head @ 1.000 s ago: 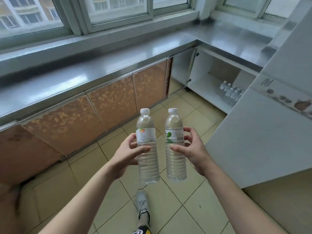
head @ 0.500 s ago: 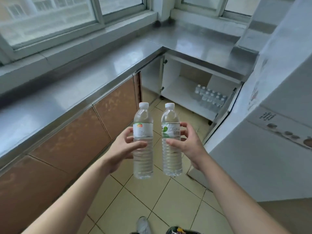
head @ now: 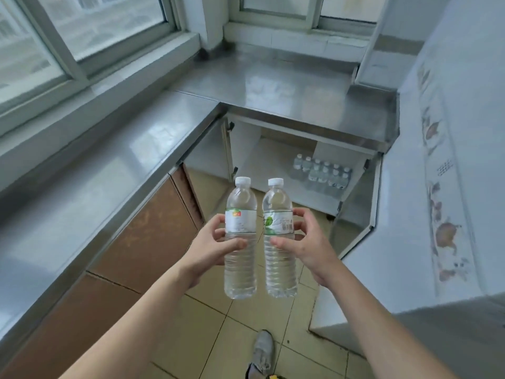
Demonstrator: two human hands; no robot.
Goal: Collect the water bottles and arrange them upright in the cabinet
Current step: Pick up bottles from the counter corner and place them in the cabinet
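left hand (head: 216, 246) wrapped round left bottle (head: 240, 239), right hand (head: 303, 242) round right bottle (head: 280, 239) | both kept upright, caps up, probably so they can be set straight down | cabinet (head: 273, 165) open ahead of hands, row (head: 322, 172) already stood inside
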